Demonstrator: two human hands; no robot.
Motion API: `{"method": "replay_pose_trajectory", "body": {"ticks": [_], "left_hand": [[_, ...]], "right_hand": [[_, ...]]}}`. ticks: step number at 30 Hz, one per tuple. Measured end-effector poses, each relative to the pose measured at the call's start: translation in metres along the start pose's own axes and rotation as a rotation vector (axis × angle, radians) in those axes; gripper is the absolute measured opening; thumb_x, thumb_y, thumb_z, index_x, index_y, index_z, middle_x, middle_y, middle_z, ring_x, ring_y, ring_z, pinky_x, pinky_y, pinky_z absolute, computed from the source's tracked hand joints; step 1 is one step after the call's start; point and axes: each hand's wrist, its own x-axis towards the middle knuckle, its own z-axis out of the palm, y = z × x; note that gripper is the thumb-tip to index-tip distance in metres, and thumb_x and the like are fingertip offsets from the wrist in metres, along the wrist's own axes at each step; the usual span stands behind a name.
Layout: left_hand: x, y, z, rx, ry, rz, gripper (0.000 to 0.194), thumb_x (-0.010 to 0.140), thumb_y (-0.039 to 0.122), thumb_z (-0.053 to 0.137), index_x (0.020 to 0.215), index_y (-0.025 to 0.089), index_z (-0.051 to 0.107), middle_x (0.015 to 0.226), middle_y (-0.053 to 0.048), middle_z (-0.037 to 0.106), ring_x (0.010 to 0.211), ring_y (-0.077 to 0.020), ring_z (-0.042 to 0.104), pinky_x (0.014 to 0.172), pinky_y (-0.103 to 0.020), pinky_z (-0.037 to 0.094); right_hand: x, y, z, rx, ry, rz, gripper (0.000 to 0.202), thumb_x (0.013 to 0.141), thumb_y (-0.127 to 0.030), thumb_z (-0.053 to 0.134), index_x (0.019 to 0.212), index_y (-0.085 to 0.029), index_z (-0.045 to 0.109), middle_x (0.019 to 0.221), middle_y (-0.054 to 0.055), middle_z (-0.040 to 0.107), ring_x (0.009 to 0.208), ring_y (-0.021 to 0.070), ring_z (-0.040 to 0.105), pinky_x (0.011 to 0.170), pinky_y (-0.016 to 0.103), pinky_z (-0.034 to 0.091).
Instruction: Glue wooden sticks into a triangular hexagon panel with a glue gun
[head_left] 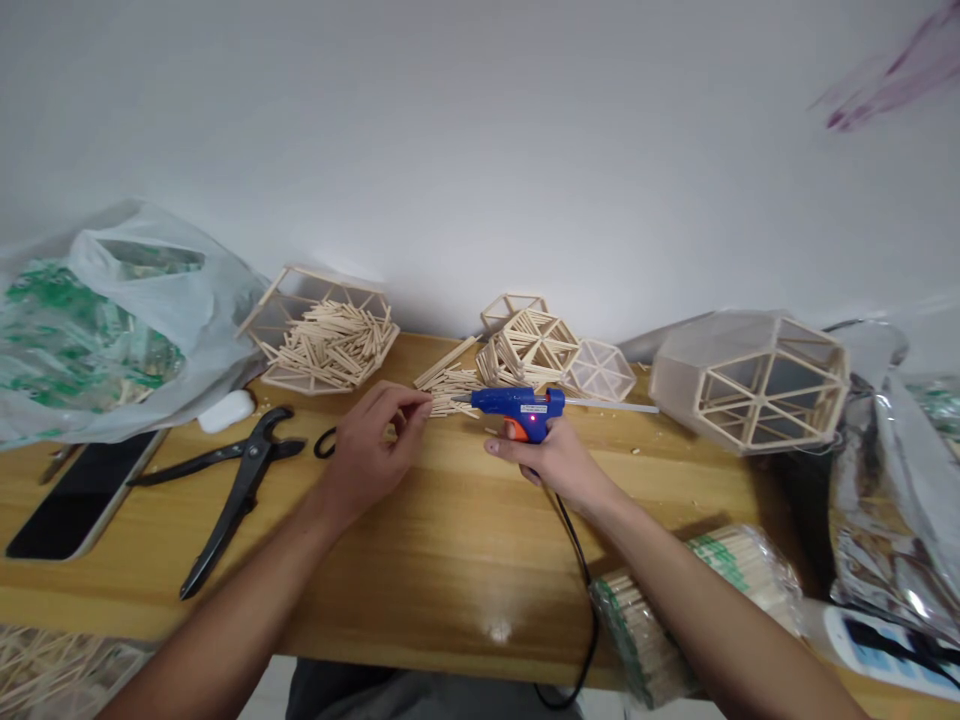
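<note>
My right hand (551,458) is wrapped round the handle of a blue hot glue gun (517,403), with its small red light lit. A glue stick (611,405) sticks out of the gun's back, and the nozzle points left. At the nozzle's tip my left hand (379,440) is closed in a pinch; what lies between thumb and forefinger is too small to make out. Behind the nozzle lie loose short wooden sticks (454,385). Stacked hexagonal stick frames (536,345) stand beside them, next to a flat hexagonal panel (600,370).
Black pliers (251,465), a phone (82,495) and a plastic bag (202,310) are on the left. A hexagonal holder (281,375) contains many sticks. At right stand a covered hexagonal frame (705,370) and bagged sticks (742,565). The gun's black cord (581,545) hangs over the front edge.
</note>
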Motion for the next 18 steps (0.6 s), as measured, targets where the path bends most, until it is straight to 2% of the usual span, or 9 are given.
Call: {"method": "replay_pose_trajectory", "body": {"ticks": [13,18], "left_hand": [[0.0008,0.0015,-0.0011,-0.002,-0.015,0.005,0.007,0.098,0.017,0.064,0.102,0.02,0.069,0.093,-0.003,0.071,0.077,-0.0132,0.064,0.071,-0.026,0.051],[0.0,0.0019,-0.0008,-0.016,-0.029,0.007,0.009,0.098,0.015,0.064,0.104,0.02,0.069,0.094,-0.003,0.07,0.079,-0.0132,0.064,0.072,-0.026,0.052]], "right_hand": [[0.0004,0.0004,0.0,0.02,-0.02,0.009,0.051,0.066,-0.044,0.093,0.063,-0.023,0.046,0.05,-0.009,0.04,0.045,0.0067,0.031,0.043,0.024,0.022],[-0.0001,0.0026,0.0009,0.032,0.0,-0.003,0.042,0.067,-0.041,0.092,0.072,-0.022,0.055,0.051,-0.011,0.035,0.046,0.0067,0.028,0.044,0.024,0.021]]}}
